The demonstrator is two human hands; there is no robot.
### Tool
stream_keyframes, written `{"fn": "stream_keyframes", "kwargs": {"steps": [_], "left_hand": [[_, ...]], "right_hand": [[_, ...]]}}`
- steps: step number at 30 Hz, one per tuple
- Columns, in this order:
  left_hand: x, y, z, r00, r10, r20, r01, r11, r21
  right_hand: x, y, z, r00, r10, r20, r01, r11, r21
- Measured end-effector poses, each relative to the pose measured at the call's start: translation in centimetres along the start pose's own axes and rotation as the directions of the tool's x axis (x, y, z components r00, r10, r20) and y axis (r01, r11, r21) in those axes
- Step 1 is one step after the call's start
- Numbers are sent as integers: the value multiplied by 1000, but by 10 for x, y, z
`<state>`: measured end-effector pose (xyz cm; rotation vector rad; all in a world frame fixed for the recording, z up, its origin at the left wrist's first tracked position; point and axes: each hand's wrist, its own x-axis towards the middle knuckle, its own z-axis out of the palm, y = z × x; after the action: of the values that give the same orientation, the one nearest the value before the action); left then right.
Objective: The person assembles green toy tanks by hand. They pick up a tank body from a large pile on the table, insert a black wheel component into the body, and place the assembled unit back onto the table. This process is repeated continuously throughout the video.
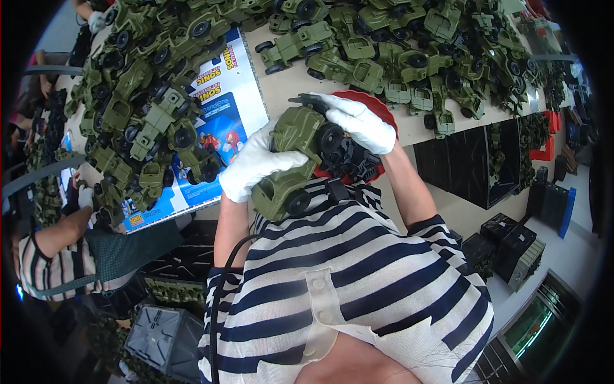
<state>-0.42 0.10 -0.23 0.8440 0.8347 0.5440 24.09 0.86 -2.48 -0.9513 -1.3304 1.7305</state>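
Note:
My left hand (259,161), in a white glove, is closed around an olive-green toy jeep (288,160) with black wheels. The jeep is held tilted in front of my chest, above the table's near edge. At the jeep's upper end, my right hand (361,121), also gloved in white, is closed with its fingertips on a black plastic part (310,101). The fingers partly cover that part, so its full shape is hidden. Below my right hand stands a red basin (388,109) containing black plastic parts (350,160).
Many green toy vehicles are heaped on the table (288,86) to the left and far side. A blue printed sheet (240,83) lies at left. Black crates (470,163) stand at right, a grey crate (163,339) at lower left. A co-worker's arm (64,233) reaches in at left.

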Motion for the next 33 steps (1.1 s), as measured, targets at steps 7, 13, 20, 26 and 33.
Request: {"fn": "stream_keyframes", "kwargs": {"steps": [7, 13, 20, 26, 33], "left_hand": [[-2, 10, 8, 995, -93, 26, 92, 996, 8], [-1, 5, 2, 994, -108, -27, 109, 993, 36], [-3, 9, 5, 995, -97, -30, 97, 995, 13], [0, 0, 11, 997, -56, -62, 57, 998, 20], [13, -29, 39, 870, 407, -278, -77, 668, 740]], "right_hand": [[-5, 22, -10, 993, 118, -31, -104, 950, 293], [-6, 11, -11, 999, -10, -37, 10, 1000, 11], [-6, 19, -15, 1000, -22, -10, 22, 1000, -18], [-4, 15, -21, 1000, 27, -6, -28, 998, -54], [8, 41, -6, 989, -64, -131, 108, 924, 366]]}}
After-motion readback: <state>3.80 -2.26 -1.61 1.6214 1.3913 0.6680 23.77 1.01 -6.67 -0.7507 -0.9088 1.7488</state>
